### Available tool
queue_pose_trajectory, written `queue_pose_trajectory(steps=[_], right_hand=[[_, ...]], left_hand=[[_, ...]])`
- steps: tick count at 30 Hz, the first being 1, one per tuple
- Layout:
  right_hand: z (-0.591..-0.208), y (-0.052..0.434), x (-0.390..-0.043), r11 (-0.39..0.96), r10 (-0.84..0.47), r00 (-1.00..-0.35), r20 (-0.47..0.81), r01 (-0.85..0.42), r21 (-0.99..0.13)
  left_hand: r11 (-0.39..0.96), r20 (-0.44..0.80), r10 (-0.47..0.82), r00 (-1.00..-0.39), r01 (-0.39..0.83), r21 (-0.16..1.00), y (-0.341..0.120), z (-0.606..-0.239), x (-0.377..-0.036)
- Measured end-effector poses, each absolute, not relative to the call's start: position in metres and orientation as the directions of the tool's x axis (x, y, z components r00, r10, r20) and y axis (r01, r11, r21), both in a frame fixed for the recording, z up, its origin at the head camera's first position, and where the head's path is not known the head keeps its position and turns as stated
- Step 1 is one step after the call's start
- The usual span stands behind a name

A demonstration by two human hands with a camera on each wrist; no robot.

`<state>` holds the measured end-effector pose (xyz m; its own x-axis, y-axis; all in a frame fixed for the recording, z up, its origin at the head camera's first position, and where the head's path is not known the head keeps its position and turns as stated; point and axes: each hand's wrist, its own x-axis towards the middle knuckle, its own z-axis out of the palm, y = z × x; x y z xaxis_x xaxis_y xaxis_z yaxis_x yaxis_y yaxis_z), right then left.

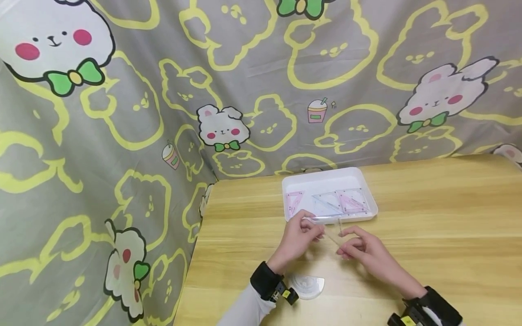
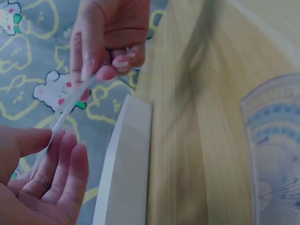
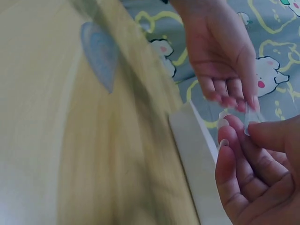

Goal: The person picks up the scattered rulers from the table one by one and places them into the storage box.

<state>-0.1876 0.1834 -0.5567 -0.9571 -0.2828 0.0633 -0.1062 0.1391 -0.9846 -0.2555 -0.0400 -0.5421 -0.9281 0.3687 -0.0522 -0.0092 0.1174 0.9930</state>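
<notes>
A thin, clear plastic piece [image 2: 69, 104] is held between both hands, seen almost edge-on, so its full outline cannot be told. My left hand [image 1: 299, 235] pinches one end between thumb and fingers. At the other end, my right hand [image 1: 364, 251] pinches it too. Both hands are above the table just in front of a white tray [image 1: 369, 199]. Behind my left wrist band, a clear protractor [image 1: 308, 287] lies flat on the table; its printed scale shows in the left wrist view.
Inside the tray lie pink set squares [image 1: 353, 202] and a bluish clear one [image 1: 327, 203]. The wooden table [image 1: 440, 217] runs back to a grey patterned curtain [image 1: 261, 81], which also hangs along the left side.
</notes>
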Motion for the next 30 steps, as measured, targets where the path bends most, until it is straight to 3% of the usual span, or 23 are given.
queue_pose_trajectory(steps=[7,17,24,30], right_hand=[[-0.556,0.165,-0.208,0.109,-0.288,-0.958,-0.015,-0.017,-0.994],[-0.555,0.148,-0.243,0.139,-0.246,-0.968,0.044,-0.080,-0.987],[-0.552,0.151,-0.270,0.314,-0.211,-0.966,0.147,-0.210,-0.926],[-0.550,0.155,-0.294,0.445,-0.247,-0.939,0.238,-0.328,-0.833]], left_hand=[[0.132,-0.041,0.254,-0.966,-0.007,0.991,-0.044,-0.540,-0.274],[0.175,0.037,0.226,-0.974,0.078,0.981,-0.059,-0.531,-0.303],[0.145,0.064,0.256,-0.964,0.104,0.984,-0.067,-0.528,-0.316],[0.225,0.072,0.266,-0.961,0.135,0.965,-0.074,-0.527,-0.323]])
